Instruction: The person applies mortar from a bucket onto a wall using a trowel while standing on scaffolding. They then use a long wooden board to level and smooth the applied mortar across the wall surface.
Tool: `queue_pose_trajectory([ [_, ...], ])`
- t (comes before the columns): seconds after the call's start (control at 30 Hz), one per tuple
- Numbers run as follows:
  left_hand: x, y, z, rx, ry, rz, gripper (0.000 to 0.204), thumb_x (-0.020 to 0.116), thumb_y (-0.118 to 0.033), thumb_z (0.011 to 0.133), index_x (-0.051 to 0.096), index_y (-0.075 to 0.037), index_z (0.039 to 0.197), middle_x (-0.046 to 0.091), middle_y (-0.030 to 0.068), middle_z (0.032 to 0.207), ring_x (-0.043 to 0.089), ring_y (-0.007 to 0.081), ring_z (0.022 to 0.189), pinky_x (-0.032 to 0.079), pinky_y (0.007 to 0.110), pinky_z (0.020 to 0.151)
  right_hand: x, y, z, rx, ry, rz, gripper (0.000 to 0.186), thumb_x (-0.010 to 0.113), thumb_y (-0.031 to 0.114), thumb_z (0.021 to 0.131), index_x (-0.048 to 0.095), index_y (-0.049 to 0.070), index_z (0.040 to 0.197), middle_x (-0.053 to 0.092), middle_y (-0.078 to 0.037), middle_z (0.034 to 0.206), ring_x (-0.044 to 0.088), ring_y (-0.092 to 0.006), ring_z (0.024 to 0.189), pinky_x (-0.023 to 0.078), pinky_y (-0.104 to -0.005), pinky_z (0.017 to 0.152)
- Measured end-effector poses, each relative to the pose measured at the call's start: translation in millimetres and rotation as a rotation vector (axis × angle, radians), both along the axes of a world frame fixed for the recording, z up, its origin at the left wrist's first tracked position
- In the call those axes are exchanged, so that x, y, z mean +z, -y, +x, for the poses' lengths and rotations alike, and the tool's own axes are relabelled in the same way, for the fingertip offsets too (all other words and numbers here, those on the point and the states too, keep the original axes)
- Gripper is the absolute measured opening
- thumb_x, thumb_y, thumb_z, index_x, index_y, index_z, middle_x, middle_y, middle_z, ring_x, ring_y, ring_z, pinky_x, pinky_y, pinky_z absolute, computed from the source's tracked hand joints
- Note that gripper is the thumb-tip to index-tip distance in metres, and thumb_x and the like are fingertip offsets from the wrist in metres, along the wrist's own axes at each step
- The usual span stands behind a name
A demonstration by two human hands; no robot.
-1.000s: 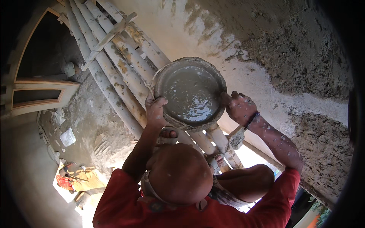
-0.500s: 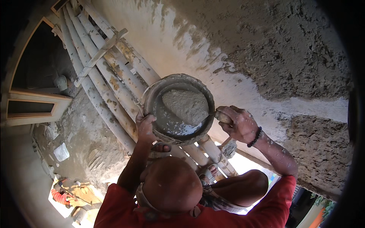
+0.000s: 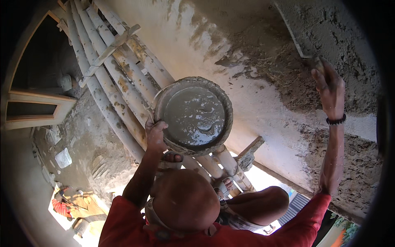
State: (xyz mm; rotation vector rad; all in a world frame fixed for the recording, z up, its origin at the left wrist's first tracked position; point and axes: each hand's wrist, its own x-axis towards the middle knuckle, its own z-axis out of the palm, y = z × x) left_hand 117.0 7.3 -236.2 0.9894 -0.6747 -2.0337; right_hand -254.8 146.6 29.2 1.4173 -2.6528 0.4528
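Observation:
My left hand (image 3: 155, 133) grips the near left rim of a round, mortar-crusted bucket (image 3: 229, 108), thumb over the edge. Wet grey mortar (image 3: 193, 113), shiny on top, lies inside it. At the upper right, my right hand (image 3: 331, 88) is closed round the handle of a trowel (image 3: 293, 33). The trowel's blade shows nearly edge-on and lies up against the wall's rough grey mortar coat (image 3: 263, 45). Whether mortar is between blade and wall is hidden.
Under the bucket runs a scaffold of pale poles (image 3: 109, 78) with a wooden crosspiece (image 3: 108, 54). A mortar-caked board-like piece (image 3: 250, 153) rests by the wall. Far below at left are a white scrap (image 3: 63, 158) and another person in red stripes (image 3: 61, 208). A framed opening (image 3: 37, 109) stands left.
My right hand has swung from the bucket's right rim up to the wall with the trowel. The heaped mortar on the trowel in the bucket has gone from there. My left hand keeps its grip.

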Motion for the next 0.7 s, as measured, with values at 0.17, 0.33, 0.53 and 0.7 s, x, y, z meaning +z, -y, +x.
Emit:
queue_pose_trajectory([
  [0.17, -6.2, 1.6, 1.1, -0.015, -0.044, 0.067, 0.05, 0.046, 0.005, 0.068, 0.054, -0.001, 0.116, 0.062, 0.0083, 0.096, 0.062, 0.019, 0.083, 0.053, 0.031, 0.074, -2.5, -16.0, 45.5, 0.228, 0.398, -0.127, 0.037, 0.061, 0.016, 0.086, 0.055, -0.002, 0.118, 0.063, -0.014, 0.096, 0.063, -0.0204, 0.083, 0.053, -0.0296, 0.068],
  [0.33, -13.5, -0.5, -6.0, 0.008, -0.039, -0.02, 0.039, 0.047, 0.007, 0.07, 0.057, -0.001, 0.107, 0.062, 0.0043, 0.091, 0.057, 0.0092, 0.075, 0.044, 0.021, 0.068, -69.8, -7.0, 111.8, 0.291, 0.031, 0.547, 0.041, 0.06, 0.01, 0.078, 0.053, 0.009, 0.119, 0.055, -0.016, 0.097, 0.06, -0.0331, 0.089, 0.051, -0.0417, 0.075],
  [0.53, -17.0, -0.6, -6.0, -0.005, -0.041, -0.113, 0.03, 0.05, 0.005, 0.069, 0.059, -0.001, 0.098, 0.06, 0.0019, 0.079, 0.054, 0.0086, 0.07, 0.045, 0.024, 0.069, -163.8, 5.1, 135.4, 0.405, 0.06, 0.743, 0.036, 0.053, 0.013, 0.082, 0.05, 0.01, 0.117, 0.059, -0.016, 0.102, 0.061, -0.0345, 0.092, 0.051, -0.0433, 0.077],
  [0.7, 4.7, -1.0, -13.2, 0.053, -0.016, -0.054, 0.028, 0.052, 0.002, 0.069, 0.06, 0.0, 0.096, 0.058, -0.0004, 0.075, 0.052, 0.0097, 0.067, 0.044, 0.025, 0.069, -188.1, -7.5, 131.5, 0.478, 0.471, 0.529, 0.048, 0.063, 0.015, 0.074, 0.05, 0.008, 0.12, 0.064, -0.018, 0.099, 0.062, -0.0379, 0.085, 0.051, -0.044, 0.077],
])
